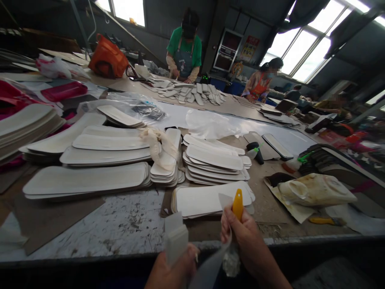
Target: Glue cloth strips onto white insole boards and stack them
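My left hand (176, 267), at the table's front edge, is closed around a small stack of pale strips (176, 241) standing upright. My right hand (243, 233) grips a brush with a yellow handle (238, 204); the handle points up and the whitish, clumped bristles hang below the fist. The same hand also has a thin pale strip (207, 269) between its fingers, which runs down to the left and is blurred. Just beyond both hands lies a pile of long white panels with rounded ends (204, 198).
More stacks of white panels (87, 178) cover the table's left and middle. On the right are a stained plastic container (319, 190), a second yellow-handled brush (326, 220) and dark curved pieces (345, 172). A person in a green shirt (185, 52) works across the table.
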`<state>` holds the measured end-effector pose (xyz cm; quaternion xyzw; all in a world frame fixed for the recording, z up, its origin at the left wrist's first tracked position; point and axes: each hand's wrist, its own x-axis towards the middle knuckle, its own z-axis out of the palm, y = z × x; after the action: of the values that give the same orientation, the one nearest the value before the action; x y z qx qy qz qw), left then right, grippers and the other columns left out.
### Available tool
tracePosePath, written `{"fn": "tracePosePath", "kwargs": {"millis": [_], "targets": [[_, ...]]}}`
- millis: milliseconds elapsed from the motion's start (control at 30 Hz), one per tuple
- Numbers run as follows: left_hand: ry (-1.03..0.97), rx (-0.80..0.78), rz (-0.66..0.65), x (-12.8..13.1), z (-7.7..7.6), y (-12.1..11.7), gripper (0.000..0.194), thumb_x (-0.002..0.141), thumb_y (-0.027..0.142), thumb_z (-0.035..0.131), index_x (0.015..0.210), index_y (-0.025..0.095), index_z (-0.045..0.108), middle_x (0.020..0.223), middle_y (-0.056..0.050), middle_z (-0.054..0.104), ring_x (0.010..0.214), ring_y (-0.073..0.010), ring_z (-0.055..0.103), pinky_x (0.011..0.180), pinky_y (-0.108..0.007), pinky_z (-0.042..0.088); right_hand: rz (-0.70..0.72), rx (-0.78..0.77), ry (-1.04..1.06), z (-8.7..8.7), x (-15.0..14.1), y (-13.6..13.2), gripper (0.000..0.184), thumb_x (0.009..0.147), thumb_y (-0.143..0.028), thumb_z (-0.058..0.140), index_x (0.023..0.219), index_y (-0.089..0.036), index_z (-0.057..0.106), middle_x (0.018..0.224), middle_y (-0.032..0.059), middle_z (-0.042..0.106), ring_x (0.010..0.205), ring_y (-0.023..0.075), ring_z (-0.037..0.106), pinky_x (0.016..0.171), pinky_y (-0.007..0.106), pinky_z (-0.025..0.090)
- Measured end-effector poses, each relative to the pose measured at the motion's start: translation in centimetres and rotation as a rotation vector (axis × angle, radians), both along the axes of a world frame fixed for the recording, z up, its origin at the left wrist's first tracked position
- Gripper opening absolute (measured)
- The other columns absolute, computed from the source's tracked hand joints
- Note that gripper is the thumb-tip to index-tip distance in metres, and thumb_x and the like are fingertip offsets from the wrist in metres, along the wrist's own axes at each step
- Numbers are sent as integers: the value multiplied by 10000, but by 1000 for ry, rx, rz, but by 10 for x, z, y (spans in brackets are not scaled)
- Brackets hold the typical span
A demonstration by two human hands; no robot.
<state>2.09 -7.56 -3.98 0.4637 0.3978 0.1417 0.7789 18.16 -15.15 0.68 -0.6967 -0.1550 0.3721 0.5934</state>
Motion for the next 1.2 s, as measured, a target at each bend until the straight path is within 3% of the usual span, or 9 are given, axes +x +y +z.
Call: {"fn": "tracePosePath", "kwargs": {"millis": [67,133,267,400,567,733,867,1000,1200], "targets": [[61,106,164,1,5,18,460,640,629,678,724,180,623,433,46,519,476,-117,462,546,-246,377,130,-84,-158,13,16,5,408,750,-588,633,761,-202,502,564,-71,403,472,98,378,458,224,342],[107,204,244,4,10,39,439,649,605,675,769,189,603,446,61,509,483,-121,470,538,-245,376,332,-170,-342,26,30,15,335,771,-495,627,714,-184,516,610,-50,433,545,102,390,508,220,338],[172,221,180,18,22,69,493,565,567,720,832,167,611,500,50,555,478,-129,494,491,-249,375,761,-284,-488,42,44,50,262,816,-367,559,652,-172,495,627,-45,440,582,101,377,533,221,305],[204,199,120,27,27,75,440,523,509,722,775,163,618,481,47,556,461,-126,488,465,-244,370,986,-405,-571,44,44,83,213,828,-293,587,673,-166,514,620,-53,458,572,92,397,526,217,280],[202,190,130,26,14,77,403,548,489,721,764,168,607,474,55,545,461,-117,483,462,-233,366,1074,-554,-653,42,41,109,197,836,-279,609,695,-149,566,608,-46,473,550,88,413,513,218,262],[172,211,107,23,2,78,384,610,488,707,804,175,602,495,49,567,460,-120,501,469,-233,382,1111,-620,-792,38,38,117,174,842,-290,599,776,-134,643,686,9,587,603,117,495,526,224,278],[197,237,102,24,11,78,388,604,496,685,816,182,606,505,52,565,459,-134,510,477,-250,401,1144,-634,-887,36,36,119,202,851,-318,579,836,-138,670,784,62,662,681,157,565,534,235,290],[293,360,68,24,25,77,393,611,520,627,822,189,646,545,22,601,546,-191,574,564,-300,455,1152,-655,-968,36,34,118,224,858,-322,560,867,-136,683,840,105,699,749,202,626,539,253,301],[383,496,88,23,22,75,351,610,509,614,798,222,688,768,-40,722,791,-275,657,747,-355,483,1138,-628,-1030,32,31,114,248,854,-320,544,890,-130,699,870,139,721,811,250,671,554,268,340]]}}
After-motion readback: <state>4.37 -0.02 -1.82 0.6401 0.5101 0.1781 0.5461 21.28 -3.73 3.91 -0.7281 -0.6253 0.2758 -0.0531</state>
